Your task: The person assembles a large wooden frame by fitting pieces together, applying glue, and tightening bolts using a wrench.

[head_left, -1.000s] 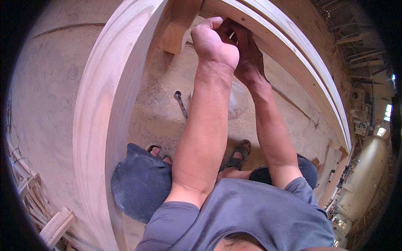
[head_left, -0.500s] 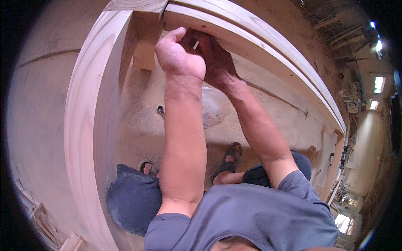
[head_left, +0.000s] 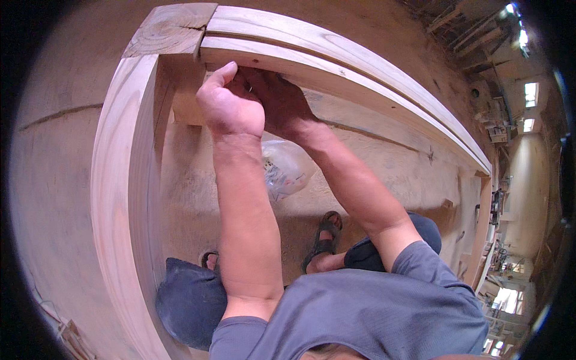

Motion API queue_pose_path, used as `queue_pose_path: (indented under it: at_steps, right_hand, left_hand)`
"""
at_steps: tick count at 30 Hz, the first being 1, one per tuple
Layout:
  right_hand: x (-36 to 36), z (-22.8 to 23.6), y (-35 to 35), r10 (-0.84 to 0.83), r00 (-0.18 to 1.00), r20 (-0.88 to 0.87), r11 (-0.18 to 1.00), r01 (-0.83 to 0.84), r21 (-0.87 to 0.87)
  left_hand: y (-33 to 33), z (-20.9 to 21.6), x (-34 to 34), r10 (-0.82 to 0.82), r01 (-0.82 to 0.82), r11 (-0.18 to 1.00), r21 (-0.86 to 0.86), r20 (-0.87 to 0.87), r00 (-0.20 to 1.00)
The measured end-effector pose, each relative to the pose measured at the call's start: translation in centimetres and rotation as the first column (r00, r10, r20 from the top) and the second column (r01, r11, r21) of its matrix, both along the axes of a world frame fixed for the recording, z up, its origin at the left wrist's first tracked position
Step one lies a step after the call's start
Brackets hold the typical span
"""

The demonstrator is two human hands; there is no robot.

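A person in a grey short-sleeved shirt crouches inside a pale, straight-sided wooden frame, both bare arms stretched forward and the hands brought together near one of its corners. The left hand is partly curled, its thumb raised toward a long, pale wooden inner rail directly ahead, its fingers folded out of sight. The right hand, in shadow just beside it, reaches in under the same rail with fingers bent; whether either hand grips anything cannot be told, because the fingertips are hidden. A small dark spot marks the rail's face just above the hands. Beyond that rail, farther from the hands, runs a parallel pale wooden outer rail. Ahead and to the left of the left hand stands a square wooden corner post, its end grain showing and a dark crack near one side. A thick, pale wooden side beam comes back toward the person, left of both hands. Below the hands, on the dusty brown floor, lies a clear plastic bag with small items inside. Nearer the body, a dark strapped sandal covers the right foot.
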State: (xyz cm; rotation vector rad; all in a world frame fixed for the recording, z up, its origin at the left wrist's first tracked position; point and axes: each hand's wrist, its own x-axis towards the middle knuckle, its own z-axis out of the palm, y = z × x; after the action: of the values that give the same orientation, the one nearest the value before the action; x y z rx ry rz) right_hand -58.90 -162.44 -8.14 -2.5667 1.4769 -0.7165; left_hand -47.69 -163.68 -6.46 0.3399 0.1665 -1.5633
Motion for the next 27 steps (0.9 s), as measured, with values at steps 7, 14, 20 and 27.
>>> queue_pose_path:
  at_steps: [7,14,20,27]
  right_hand:
    - [-0.4,0.2,0.6,0.017,0.999,0.038,0.996,-0.021,0.092]
    - [-1.0,-0.6,2.6,0.024,0.994,0.111,0.992,-0.010,-0.126]
    - [-0.7,3.8,2.6,0.289,0.939,0.185,0.873,-0.180,-0.453]
    - [-4.0,7.4,0.9,0.164,0.859,0.486,0.819,0.156,-0.552]
  left_hand:
    - [0.3,0.1,0.5,-0.054,0.050,0.997,-0.063,-0.067,0.996]
    - [0.8,0.7,0.6,-0.037,0.040,0.999,0.034,-0.087,0.996]
    - [0.9,1.4,0.4,-0.034,0.035,0.997,0.069,-0.005,0.999]
    - [0.3,-0.2,-1.3,0.020,-0.006,0.996,0.094,-0.148,0.989]
